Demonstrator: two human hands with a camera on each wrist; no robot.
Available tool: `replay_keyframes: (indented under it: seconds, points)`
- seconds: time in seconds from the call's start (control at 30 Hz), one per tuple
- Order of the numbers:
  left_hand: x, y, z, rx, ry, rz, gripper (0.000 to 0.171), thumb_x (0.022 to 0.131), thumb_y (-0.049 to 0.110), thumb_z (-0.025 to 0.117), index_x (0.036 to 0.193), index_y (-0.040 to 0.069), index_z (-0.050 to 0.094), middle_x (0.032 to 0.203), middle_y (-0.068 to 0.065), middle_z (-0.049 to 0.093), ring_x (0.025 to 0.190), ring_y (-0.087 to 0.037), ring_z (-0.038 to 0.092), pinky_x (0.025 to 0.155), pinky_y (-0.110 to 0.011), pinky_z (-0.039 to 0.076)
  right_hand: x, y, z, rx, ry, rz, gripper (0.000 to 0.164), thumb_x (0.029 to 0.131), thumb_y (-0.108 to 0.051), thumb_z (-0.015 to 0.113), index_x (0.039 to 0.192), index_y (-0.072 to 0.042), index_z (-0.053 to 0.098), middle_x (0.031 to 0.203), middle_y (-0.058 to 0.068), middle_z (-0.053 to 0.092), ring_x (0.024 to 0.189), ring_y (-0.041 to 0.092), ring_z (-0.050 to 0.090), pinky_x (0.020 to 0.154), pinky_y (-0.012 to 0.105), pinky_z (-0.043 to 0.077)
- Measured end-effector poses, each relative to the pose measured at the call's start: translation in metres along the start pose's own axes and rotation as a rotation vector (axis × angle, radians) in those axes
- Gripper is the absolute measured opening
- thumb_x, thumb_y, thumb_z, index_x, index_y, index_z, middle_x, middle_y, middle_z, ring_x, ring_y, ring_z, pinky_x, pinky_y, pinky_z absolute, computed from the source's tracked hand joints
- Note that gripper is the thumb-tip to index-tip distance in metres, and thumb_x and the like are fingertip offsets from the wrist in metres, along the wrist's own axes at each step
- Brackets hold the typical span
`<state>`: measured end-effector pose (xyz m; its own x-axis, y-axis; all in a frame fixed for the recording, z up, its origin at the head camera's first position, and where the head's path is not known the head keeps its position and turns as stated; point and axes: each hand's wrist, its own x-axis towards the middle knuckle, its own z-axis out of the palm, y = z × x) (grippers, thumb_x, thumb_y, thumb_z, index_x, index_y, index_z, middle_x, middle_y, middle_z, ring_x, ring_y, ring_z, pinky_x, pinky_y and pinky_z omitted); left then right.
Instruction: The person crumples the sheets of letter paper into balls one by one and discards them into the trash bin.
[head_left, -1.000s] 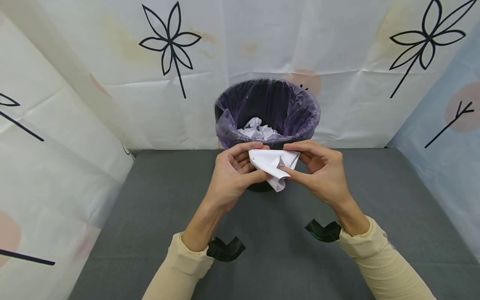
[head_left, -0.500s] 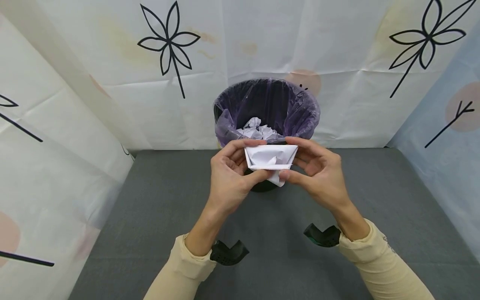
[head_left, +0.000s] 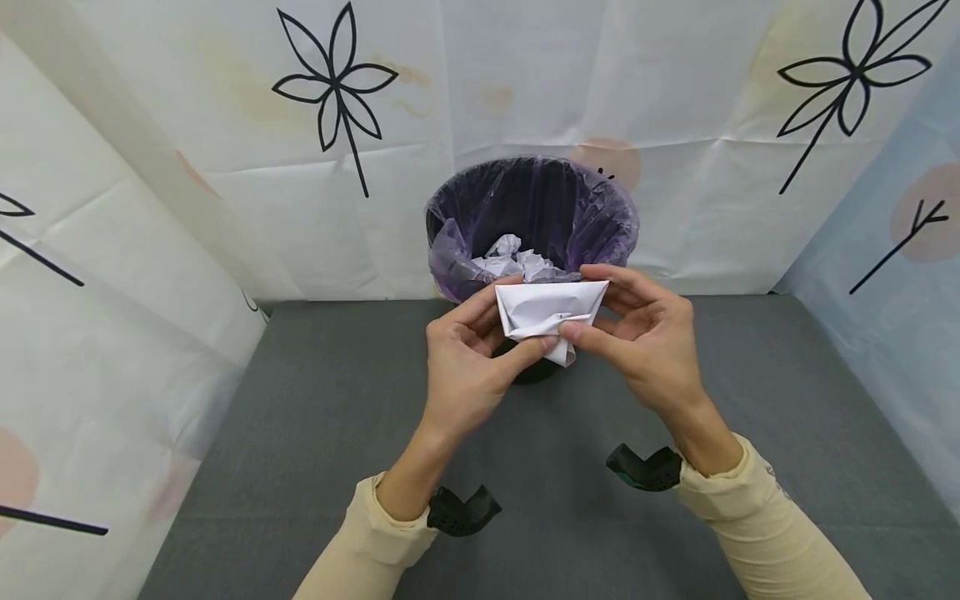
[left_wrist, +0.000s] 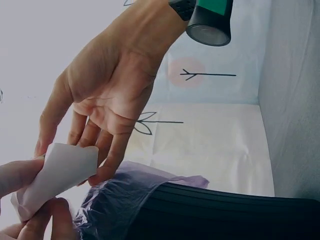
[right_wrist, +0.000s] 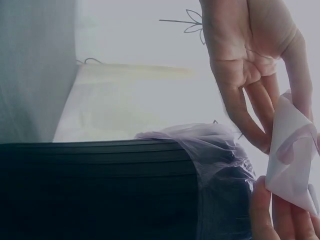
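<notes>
A folded piece of white paper (head_left: 546, 304) is held between both hands, in front of the bin's near rim in the head view. My left hand (head_left: 468, 367) pinches its left side, thumb at the lower edge and fingers behind. On the right side my right hand (head_left: 651, 346) pinches it the same way, its thumb pressing the lower fold. A small flap hangs below the thumbs. In the left wrist view the paper (left_wrist: 62, 172) spans the fingertips of both hands. The right wrist view shows the paper's (right_wrist: 292, 155) creased underside.
A black bin (right_wrist: 100, 190) with a purple liner (head_left: 457, 250) stands behind the hands, against the patterned cloth backdrop (head_left: 225, 225). Several crumpled white papers (head_left: 517, 260) lie inside it. Grey cloth (head_left: 337, 400) covers the table.
The paper has gone from a loose, curled fold to a flatter shape with a straight upper edge. Both hands shifted slightly; the right thumb now presses the lower fold.
</notes>
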<state>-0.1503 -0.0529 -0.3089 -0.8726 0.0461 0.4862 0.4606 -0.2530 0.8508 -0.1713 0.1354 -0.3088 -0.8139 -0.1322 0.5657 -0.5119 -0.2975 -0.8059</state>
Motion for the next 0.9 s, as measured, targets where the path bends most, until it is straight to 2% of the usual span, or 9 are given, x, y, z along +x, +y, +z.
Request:
replay_keyframes:
  seconds: [0.13,0.2,0.33,0.43,0.5,0.57,0.67,0.73,0.9]
  points:
    - [-0.002,-0.001,0.004,0.027,-0.001,0.045,0.057,0.077,-0.02,0.076,0.131,-0.013,0.06,0.116,-0.027,0.069,0.099,-0.023,0.069,0.082,-0.037,0.06,0.0,0.001,0.0,0.015,0.051,-0.018,0.045,0.068,0.033,0.072,0.111,0.019,0.066,0.108,0.022,0.069,0.093,0.024,0.07,0.077,0.032,0.06]
    - [-0.003,-0.002,0.006,0.048,0.006,0.068,0.053,0.078,-0.019,0.076,0.129,-0.013,0.062,0.114,-0.026,0.07,0.097,-0.022,0.069,0.079,-0.037,0.06,0.0,0.002,0.0,-0.012,0.065,-0.029,0.04,0.067,0.032,0.074,0.105,0.02,0.067,0.102,0.017,0.072,0.086,0.021,0.071,0.071,0.029,0.06]
    - [-0.004,-0.004,0.011,0.071,0.027,0.1,0.046,0.08,-0.019,0.075,0.124,-0.013,0.065,0.111,-0.025,0.071,0.094,-0.018,0.069,0.075,-0.029,0.059,0.001,0.003,0.0,-0.065,0.081,-0.058,0.034,0.065,0.032,0.076,0.097,0.025,0.065,0.092,0.013,0.075,0.074,0.018,0.072,0.062,0.026,0.058]
    - [-0.006,-0.006,0.015,0.085,0.046,0.122,0.042,0.081,-0.019,0.073,0.122,-0.014,0.066,0.11,-0.025,0.071,0.088,-0.016,0.067,0.069,-0.023,0.057,0.001,0.003,0.0,-0.088,0.104,-0.068,0.032,0.064,0.032,0.077,0.092,0.025,0.064,0.086,0.012,0.075,0.069,0.017,0.072,0.059,0.025,0.058]
    - [-0.007,-0.008,0.016,0.128,0.055,0.156,0.04,0.082,-0.018,0.072,0.121,-0.013,0.067,0.109,-0.024,0.072,0.087,-0.016,0.067,0.068,-0.022,0.057,0.001,0.003,0.001,-0.097,0.128,-0.065,0.029,0.064,0.031,0.077,0.089,0.023,0.065,0.082,0.011,0.075,0.065,0.016,0.072,0.058,0.024,0.058]
    - [-0.007,-0.009,0.018,0.203,0.051,0.22,0.036,0.084,-0.016,0.071,0.12,-0.012,0.068,0.108,-0.022,0.073,0.087,-0.018,0.068,0.067,-0.024,0.058,0.001,0.003,0.002,-0.109,0.156,-0.06,0.025,0.064,0.029,0.078,0.084,0.021,0.065,0.078,0.011,0.073,0.061,0.016,0.07,0.056,0.023,0.057]
    - [-0.008,-0.01,0.019,0.323,0.015,0.305,0.034,0.087,-0.013,0.069,0.121,-0.01,0.069,0.109,-0.019,0.073,0.092,-0.021,0.071,0.073,-0.028,0.06,0.001,0.003,0.003,-0.123,0.205,-0.036,0.022,0.065,0.026,0.08,0.08,0.019,0.065,0.073,0.01,0.072,0.055,0.015,0.068,0.052,0.022,0.054]
    - [-0.008,-0.01,0.018,0.373,-0.035,0.327,0.037,0.089,-0.01,0.07,0.126,-0.01,0.066,0.112,-0.019,0.072,0.097,-0.021,0.071,0.076,-0.03,0.06,0.002,0.003,0.003,-0.137,0.228,-0.009,0.021,0.066,0.024,0.081,0.079,0.018,0.065,0.072,0.01,0.072,0.052,0.015,0.066,0.05,0.022,0.053]
    - [-0.007,-0.008,0.012,0.328,-0.16,0.267,0.065,0.084,-0.007,0.079,0.143,-0.01,0.051,0.124,-0.021,0.066,0.107,-0.023,0.068,0.083,-0.032,0.059,0.004,0.0,0.0,-0.093,0.227,0.056,0.021,0.069,0.026,0.077,0.085,0.015,0.068,0.075,0.012,0.072,0.054,0.017,0.066,0.053,0.024,0.056]
